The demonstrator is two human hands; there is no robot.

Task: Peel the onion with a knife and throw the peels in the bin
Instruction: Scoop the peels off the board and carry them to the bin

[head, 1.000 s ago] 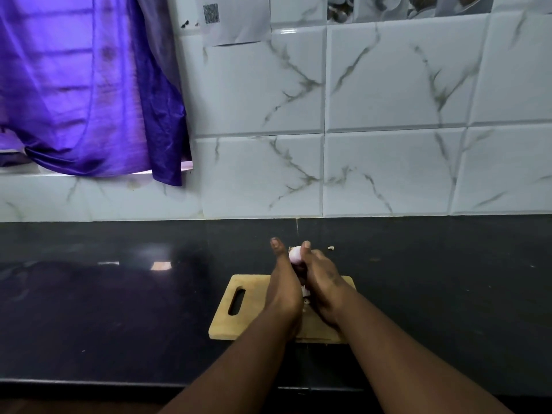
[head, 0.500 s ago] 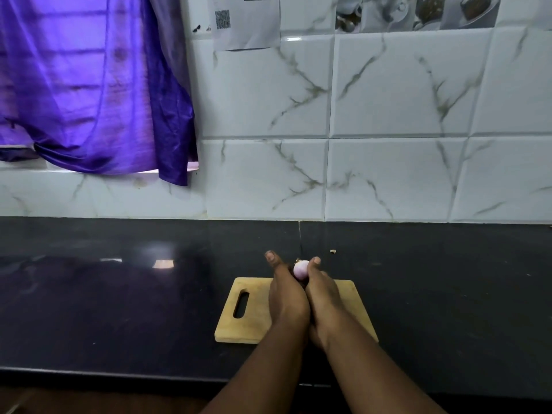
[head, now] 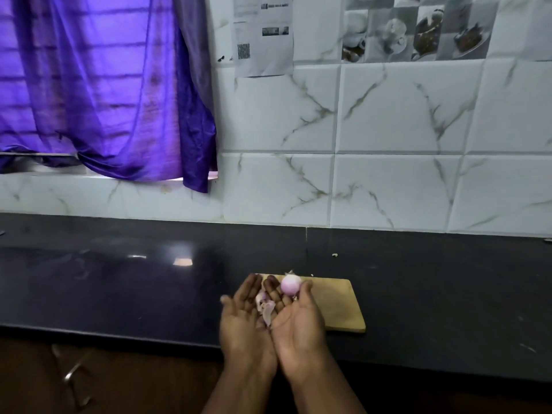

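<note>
Both my hands are cupped palm-up, side by side, over the front edge of the black counter. My right hand (head: 300, 321) holds a small peeled pinkish-white onion (head: 290, 285) at its fingertips. Pale pink onion peels (head: 265, 309) lie in the hollow between my left hand (head: 243, 321) and the right one, resting mostly on the left palm. The wooden chopping board (head: 340, 303) sits just behind and to the right of my hands. No knife and no bin are in view.
A black counter (head: 119, 279) runs along a white marbled tile wall (head: 388, 144). A purple curtain (head: 104, 85) hangs at the upper left. A small scrap (head: 335, 255) lies on the counter behind the board. Brown floor shows below the counter edge at the lower left.
My hands have turned from closed together around the onion to palms-up and cupped, showing peels. They have pulled back towards the counter's front edge, and the view has shifted left.
</note>
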